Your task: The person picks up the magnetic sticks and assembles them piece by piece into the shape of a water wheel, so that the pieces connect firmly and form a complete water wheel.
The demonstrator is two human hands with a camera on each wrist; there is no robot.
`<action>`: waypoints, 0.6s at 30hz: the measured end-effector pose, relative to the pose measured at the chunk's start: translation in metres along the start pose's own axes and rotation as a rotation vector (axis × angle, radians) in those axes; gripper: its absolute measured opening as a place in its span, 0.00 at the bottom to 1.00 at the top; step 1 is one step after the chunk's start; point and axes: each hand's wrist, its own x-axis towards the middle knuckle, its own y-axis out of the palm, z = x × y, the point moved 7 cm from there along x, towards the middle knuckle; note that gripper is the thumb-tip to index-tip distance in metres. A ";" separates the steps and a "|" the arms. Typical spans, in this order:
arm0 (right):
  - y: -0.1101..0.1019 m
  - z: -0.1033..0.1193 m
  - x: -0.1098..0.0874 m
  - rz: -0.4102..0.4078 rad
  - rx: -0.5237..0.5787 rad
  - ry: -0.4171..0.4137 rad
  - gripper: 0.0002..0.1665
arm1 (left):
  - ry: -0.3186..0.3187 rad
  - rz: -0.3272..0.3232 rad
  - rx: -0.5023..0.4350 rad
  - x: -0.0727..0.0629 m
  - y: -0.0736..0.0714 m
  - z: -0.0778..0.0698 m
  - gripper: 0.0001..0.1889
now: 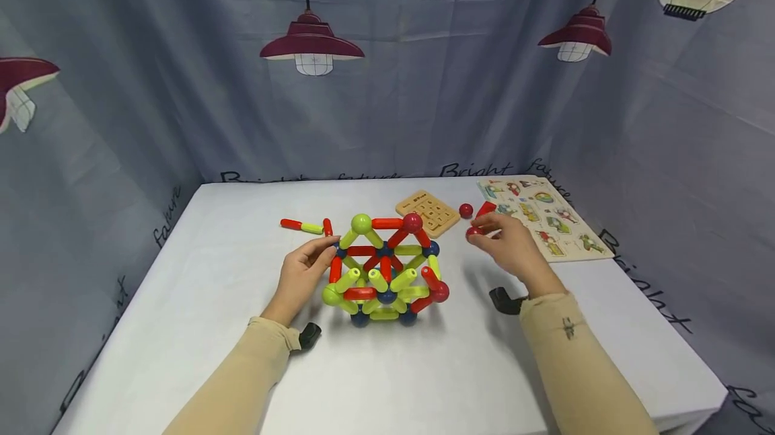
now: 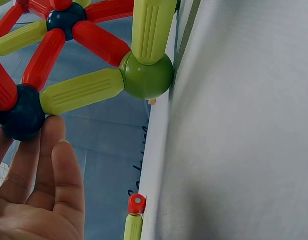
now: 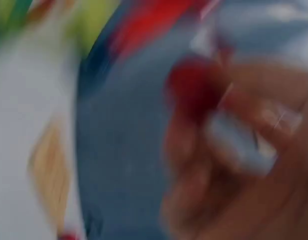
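A ball-and-stick model (image 1: 385, 273) of red and lime rods joined by blue, red and green balls stands on the white table. My left hand (image 1: 309, 270) pinches a dark blue ball (image 2: 23, 114) at the model's left side; fingertips lie against that ball in the left wrist view. To the right of the model and apart from it, my right hand (image 1: 505, 240) holds a red ball (image 1: 474, 232) between thumb and fingers. A red rod (image 1: 486, 208) shows just behind that hand; whether it touches the held ball I cannot tell. The right wrist view is blurred.
Behind the model lie a wooden number board (image 1: 428, 212) and a loose red ball (image 1: 465, 210). An illustrated puzzle board (image 1: 547, 220) rests at the back right. Loose red and lime rods (image 1: 301, 226) lie at the back left of the table (image 1: 230, 273). A grey curtain surrounds it.
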 end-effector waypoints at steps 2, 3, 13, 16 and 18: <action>0.002 0.051 -0.024 0.074 0.111 -0.231 0.17 | 0.005 -0.007 0.004 0.002 -0.001 0.006 0.20; 0.004 0.071 -0.034 0.103 0.163 -0.346 0.17 | 0.008 -0.012 0.000 0.003 -0.001 0.008 0.19; 0.027 0.114 -0.066 0.210 0.158 -0.522 0.16 | 0.056 -0.009 -0.036 0.005 0.003 0.014 0.19; 0.031 0.114 -0.065 0.230 0.160 -0.505 0.16 | 0.063 -0.019 -0.031 0.004 0.002 0.013 0.17; 0.033 0.116 -0.064 0.246 0.161 -0.504 0.16 | 0.068 -0.025 -0.027 0.004 0.001 0.012 0.17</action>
